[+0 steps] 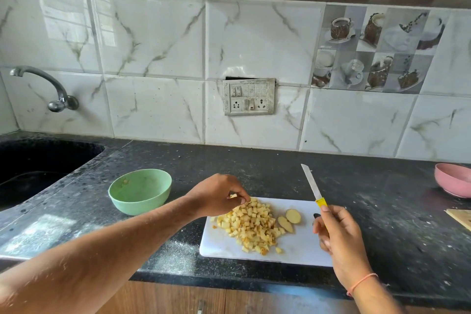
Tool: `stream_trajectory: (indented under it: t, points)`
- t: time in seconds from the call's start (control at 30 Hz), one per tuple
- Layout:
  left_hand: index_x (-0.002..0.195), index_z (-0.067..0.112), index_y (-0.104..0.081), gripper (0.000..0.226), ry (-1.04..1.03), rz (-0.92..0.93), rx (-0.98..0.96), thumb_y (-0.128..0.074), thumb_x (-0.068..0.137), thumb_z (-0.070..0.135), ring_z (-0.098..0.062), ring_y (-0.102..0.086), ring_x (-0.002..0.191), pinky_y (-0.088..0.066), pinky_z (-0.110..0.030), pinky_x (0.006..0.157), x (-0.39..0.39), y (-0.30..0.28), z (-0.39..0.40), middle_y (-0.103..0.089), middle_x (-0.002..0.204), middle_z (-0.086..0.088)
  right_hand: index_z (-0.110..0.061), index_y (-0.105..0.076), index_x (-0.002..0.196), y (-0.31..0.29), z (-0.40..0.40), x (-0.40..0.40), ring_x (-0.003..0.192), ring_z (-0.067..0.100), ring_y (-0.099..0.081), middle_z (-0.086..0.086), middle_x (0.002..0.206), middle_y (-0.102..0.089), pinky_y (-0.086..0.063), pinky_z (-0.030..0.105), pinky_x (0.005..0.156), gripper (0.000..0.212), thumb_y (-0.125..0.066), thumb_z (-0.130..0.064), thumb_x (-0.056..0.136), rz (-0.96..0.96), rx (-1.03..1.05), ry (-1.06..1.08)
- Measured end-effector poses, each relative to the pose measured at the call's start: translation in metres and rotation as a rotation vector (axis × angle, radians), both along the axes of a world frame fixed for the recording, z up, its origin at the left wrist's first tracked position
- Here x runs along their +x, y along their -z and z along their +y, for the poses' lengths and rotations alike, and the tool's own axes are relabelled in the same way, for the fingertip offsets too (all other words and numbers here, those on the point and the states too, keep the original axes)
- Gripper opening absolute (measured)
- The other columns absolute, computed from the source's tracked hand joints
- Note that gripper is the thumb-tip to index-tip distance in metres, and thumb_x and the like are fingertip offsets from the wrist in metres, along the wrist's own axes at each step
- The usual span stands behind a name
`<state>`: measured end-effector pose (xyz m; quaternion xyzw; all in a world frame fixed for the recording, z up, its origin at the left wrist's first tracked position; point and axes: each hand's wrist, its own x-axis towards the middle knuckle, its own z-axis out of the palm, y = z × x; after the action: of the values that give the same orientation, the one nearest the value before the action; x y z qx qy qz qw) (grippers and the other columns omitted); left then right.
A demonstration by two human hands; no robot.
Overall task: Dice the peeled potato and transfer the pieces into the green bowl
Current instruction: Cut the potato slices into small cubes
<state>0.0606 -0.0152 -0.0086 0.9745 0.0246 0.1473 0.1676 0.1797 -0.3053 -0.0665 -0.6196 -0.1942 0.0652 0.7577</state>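
1. White cutting board (pixel 300 250) on the dark speckled counter (pixel 382 186); every place below is given relative to this board.
2. Heap of diced potato (pixel 251 224) on the board's left half, spilling toward its near edge.
3. Two uncut potato slices (pixel 289 219), just right of the heap, touching each other.
4. Left hand (pixel 219 196), over the board's far left corner; fingertips curled, pinching a few dice at the top of the heap (the pieces held are mostly hidden by the fingers).
5. Right hand (pixel 336 232), over the board's right edge; fingers wrapped round the yellow handle of a knife (pixel 312 183), blade pointing up and away, clear of the board.
6. Green bowl (pixel 140 190), left of the board and apart from it, upright; a small speck on its inner wall, nothing else visible inside.
7. Pink bowl (pixel 452 181), far right of the board, cut off by the picture's edge.
8. Wooden board corner (pixel 461 218), right of the white board, near the pink bowl.
9. Sink (pixel 38 160) and tap (pixel 48 89), far left, beyond the green bowl.
10. Switch panel (pixel 248 97) on the tiled wall behind the board.
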Motion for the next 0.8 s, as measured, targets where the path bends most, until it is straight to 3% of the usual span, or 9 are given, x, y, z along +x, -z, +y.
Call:
stream_trajectory:
  t: [0.13, 0.2, 0.33, 0.43, 0.57, 0.8]
  points:
    - [0.116, 0.038, -0.078, 0.022, 0.052, 0.011, 0.003, -0.063, 0.102, 0.03, 0.005, -0.061, 0.094, -0.055, -0.027, 0.083, 0.017, -0.004, -0.019, -0.066, 0.104, 0.024, -0.001, -0.045, 0.095, 0.001, -0.003, -0.001, 0.053, 0.016, -0.03, 0.012, 0.063, -0.043, -0.023, 0.025, 0.045, 0.033, -0.068, -0.025, 0.099, -0.013, 0.007, 0.016]
    - [0.119, 0.039, -0.076, 0.023, 0.088, 0.049, 0.026, -0.063, 0.102, 0.032, 0.001, -0.06, 0.106, -0.055, -0.032, 0.093, 0.027, -0.008, -0.035, -0.067, 0.112, 0.022, -0.011, -0.038, 0.086, 0.0, -0.004, -0.004, 0.052, 0.017, -0.027, 0.011, 0.061, -0.038, -0.022, 0.024, 0.044, 0.036, -0.069, -0.023, 0.098, -0.001, 0.025, 0.0]
    - [0.125, 0.037, -0.072, 0.037, 0.06, 0.166, 0.214, -0.065, 0.095, 0.058, -0.015, -0.056, 0.125, -0.047, -0.04, 0.103, 0.049, -0.016, -0.07, -0.07, 0.125, 0.013, -0.023, -0.028, 0.074, -0.005, -0.003, -0.009, 0.052, 0.018, -0.022, 0.011, 0.059, -0.032, -0.019, 0.024, 0.045, 0.049, -0.069, -0.019, 0.098, -0.029, 0.012, -0.005]
    - [0.112, 0.03, -0.078, 0.067, -0.014, 0.277, 0.419, -0.061, 0.079, 0.086, -0.021, -0.06, 0.117, -0.045, -0.046, 0.105, 0.066, -0.015, -0.09, -0.074, 0.108, 0.008, -0.026, -0.026, 0.07, -0.006, -0.002, -0.01, 0.052, 0.019, -0.023, 0.011, 0.061, -0.031, -0.018, 0.024, 0.046, 0.052, -0.069, -0.02, 0.098, -0.029, 0.0, 0.026]
    - [0.105, 0.021, -0.079, 0.073, -0.051, 0.353, 0.496, -0.071, 0.07, 0.085, -0.025, -0.066, 0.105, -0.048, -0.042, 0.089, 0.084, -0.011, -0.102, -0.073, 0.098, 0.004, -0.023, -0.023, 0.075, -0.005, -0.002, -0.008, 0.056, 0.019, -0.021, 0.011, 0.065, -0.03, -0.018, 0.025, 0.046, 0.051, -0.068, -0.027, 0.1, -0.038, -0.021, 0.043]
    - [0.087, 0.017, -0.077, 0.059, -0.122, 0.379, 0.32, -0.071, 0.074, 0.075, -0.023, -0.064, 0.076, -0.045, -0.033, 0.065, 0.084, -0.008, -0.102, -0.067, 0.075, 0.004, -0.02, -0.026, 0.074, -0.003, -0.004, -0.007, 0.055, 0.02, -0.023, 0.011, 0.061, -0.03, -0.021, 0.027, 0.047, 0.051, -0.068, -0.033, 0.1, -0.067, -0.081, 0.043]
